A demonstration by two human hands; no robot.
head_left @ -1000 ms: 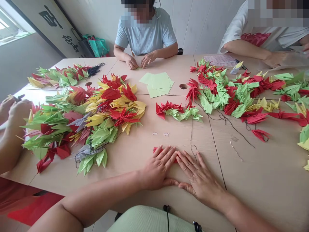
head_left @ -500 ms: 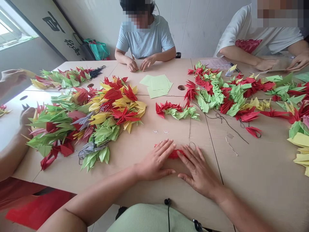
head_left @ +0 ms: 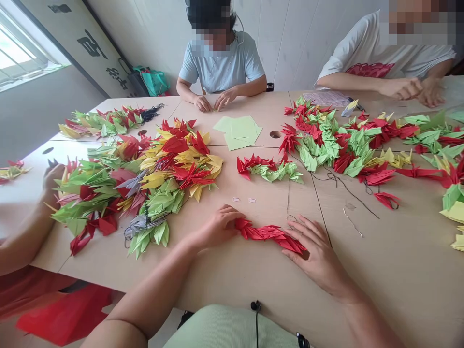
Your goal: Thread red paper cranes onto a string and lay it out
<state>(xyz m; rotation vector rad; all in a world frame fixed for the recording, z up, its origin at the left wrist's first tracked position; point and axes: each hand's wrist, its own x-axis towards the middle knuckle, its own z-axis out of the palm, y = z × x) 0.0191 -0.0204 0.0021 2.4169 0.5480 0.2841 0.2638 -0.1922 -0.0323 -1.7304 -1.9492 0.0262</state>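
A short row of folded red paper cranes (head_left: 266,233) lies on the table in front of me, slanting down to the right. My left hand (head_left: 222,226) is closed at the row's left end, its fingers bent round the tip, which is partly hidden. At the other end, my right hand (head_left: 312,251) has its fingers spread, with the thumb and forefinger on either side of the last crane. Just beyond lies a red and green crane strand (head_left: 270,167), with a dark thread (head_left: 288,195) running from it toward my right hand.
A big heap of coloured cranes (head_left: 145,179) lies left; more strands (head_left: 337,140) spread right. Green paper squares (head_left: 239,131) lie near a person in light blue (head_left: 223,63). A person in white (head_left: 384,63) works at right; another person's arm (head_left: 25,237) reaches in from the left.
My hands have moved apart from above the red cranes to the row's two ends, uncovering it. My left hand has curled. The right-hand person's hands have shifted.
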